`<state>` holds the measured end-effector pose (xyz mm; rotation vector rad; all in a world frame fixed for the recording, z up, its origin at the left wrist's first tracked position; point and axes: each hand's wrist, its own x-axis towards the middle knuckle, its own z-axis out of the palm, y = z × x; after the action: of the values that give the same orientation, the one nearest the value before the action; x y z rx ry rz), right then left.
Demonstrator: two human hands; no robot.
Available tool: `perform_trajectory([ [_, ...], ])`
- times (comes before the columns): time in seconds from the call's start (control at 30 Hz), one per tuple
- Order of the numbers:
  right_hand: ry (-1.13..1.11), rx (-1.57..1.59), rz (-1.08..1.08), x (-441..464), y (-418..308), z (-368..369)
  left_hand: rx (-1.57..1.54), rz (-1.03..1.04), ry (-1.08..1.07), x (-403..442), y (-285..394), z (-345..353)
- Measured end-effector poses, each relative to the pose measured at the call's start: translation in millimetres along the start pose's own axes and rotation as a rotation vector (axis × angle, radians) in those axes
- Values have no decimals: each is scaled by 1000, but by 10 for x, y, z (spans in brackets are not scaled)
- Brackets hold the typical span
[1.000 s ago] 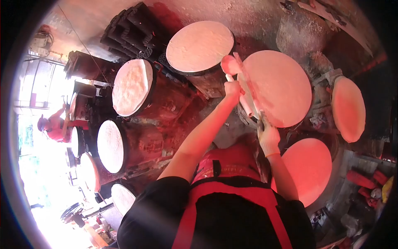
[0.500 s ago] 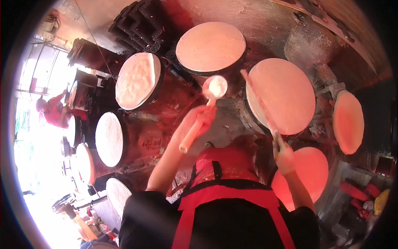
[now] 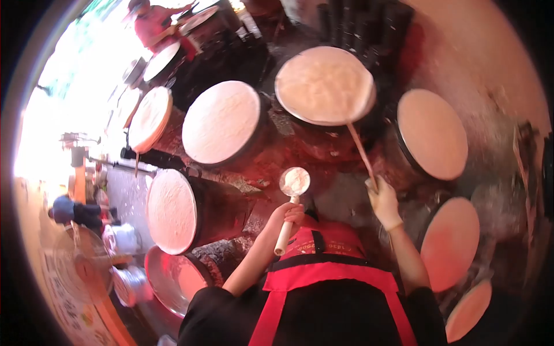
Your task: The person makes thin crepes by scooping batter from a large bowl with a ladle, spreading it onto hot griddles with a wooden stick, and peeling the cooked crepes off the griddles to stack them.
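Note:
My left hand [image 3: 290,215] is closed around the pale handle of a ladle [image 3: 295,181], whose round bowl holds a whitish, batter-like mass. The ladle is held over the space between the griddles. In my right hand [image 3: 385,203], which looks pale as if gloved, is a long thin wooden stick [image 3: 361,151]. Its far end reaches the near edge of a round thin flatbread [image 3: 323,85] on the griddle at the top centre. Whether the tip is under the bread or only beside it, I cannot tell. The bread's right edge looks raised or folded.
More round griddles surround me, with pale rounds at left [image 3: 222,122], lower left [image 3: 171,211] and right [image 3: 433,134]. A reddish-lit round [image 3: 450,245] lies lower right. Dark cylinders [image 3: 363,29] stand behind. A person in red [image 3: 153,26] is at upper left, another person [image 3: 78,212] at left.
My view has turned left, so the griddles appear shifted right. The stick has gone from beside a bare-looking round to the edge of the wrinkled flatbread. Both hands keep their hold.

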<state>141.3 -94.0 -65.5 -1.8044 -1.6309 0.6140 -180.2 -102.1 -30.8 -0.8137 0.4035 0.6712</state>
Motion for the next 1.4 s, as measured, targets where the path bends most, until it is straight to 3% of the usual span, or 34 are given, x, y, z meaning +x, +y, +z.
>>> perform_trajectory([
  [0.13, -156, -228, -258, 1504, -782, 910, 85, 289, -178, -384, 620, 74],
  [0.2, -175, -336, -263, 1976, -1204, 1235, 46, 371, -238, -615, 775, 199],
  [0.27, -188, -368, -352, 2329, -1391, 1466, 57, 601, -200, -801, 855, 373],
  [0.47, -216, -643, -478, 2632, -1492, 1742, 25, 854, -216, -993, 1137, 310],
  [0.57, -232, -643, -480, 2841, -1332, 1989, -125, 852, -297, -994, 1128, 454],
  [0.67, -264, -610, -657, 2993, -1232, 1971, -170, 898, -298, -948, 1122, 549],
  [0.8, -253, -584, -619, 3248, -1424, 1839, -230, 872, -323, -793, 1050, 708],
  [0.93, -414, -487, -557, 3504, -1426, 1795, -283, 834, -384, -655, 1041, 953],
  [1.03, -427, -323, -483, 3744, -1470, 1524, -280, 857, -352, -634, 947, 1112],
  [1.1, -527, 72, -200, 4047, -1538, 1262, -270, 860, -351, -624, 961, 1151],
  [1.17, -444, 103, -287, 4464, -1430, 1061, -250, 863, -364, -634, 960, 1146],
  [1.27, -552, 337, -114, 4736, -1921, 453, -254, 877, -362, -655, 930, 1160],
  [1.4, -505, 376, -134, 5026, -2014, 105, -309, 887, -396, -773, 923, 1175],
])
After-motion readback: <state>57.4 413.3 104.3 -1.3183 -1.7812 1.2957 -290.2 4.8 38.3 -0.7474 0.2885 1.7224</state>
